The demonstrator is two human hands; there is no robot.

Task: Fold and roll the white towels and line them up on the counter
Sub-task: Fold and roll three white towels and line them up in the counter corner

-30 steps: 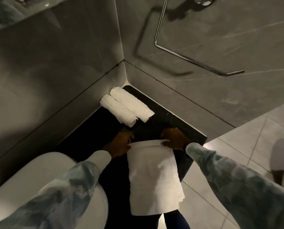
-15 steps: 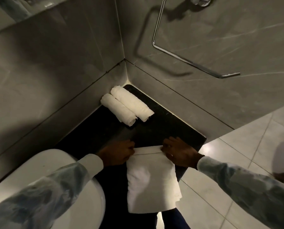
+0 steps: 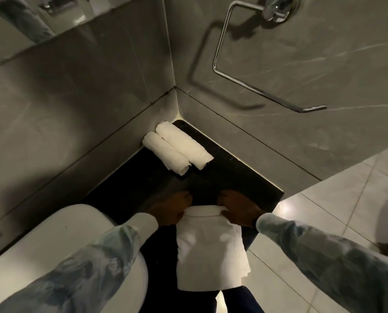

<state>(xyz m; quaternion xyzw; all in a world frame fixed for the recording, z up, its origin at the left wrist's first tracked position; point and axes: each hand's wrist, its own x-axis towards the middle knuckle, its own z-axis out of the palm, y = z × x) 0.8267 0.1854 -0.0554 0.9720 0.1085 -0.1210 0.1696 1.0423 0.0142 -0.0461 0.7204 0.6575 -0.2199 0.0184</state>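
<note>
Hands [image 3: 207,210] rolled towel [image 3: 208,247] far edge toward body; flat part shorter.

Far corner of the dark stone counter [image 3: 233,177] is taken up by two rolled white towels [image 3: 179,152], laid side by side and touching, ends against the left wall. Bare counter is seen between these rolls and the near edge. The near edge is occupied by a folded white towel [image 3: 208,247] overhanging it. The left side is bounded by a white rounded basin [image 3: 52,245]. A chrome wall ring [image 3: 256,82] projects above the right edge.
</note>
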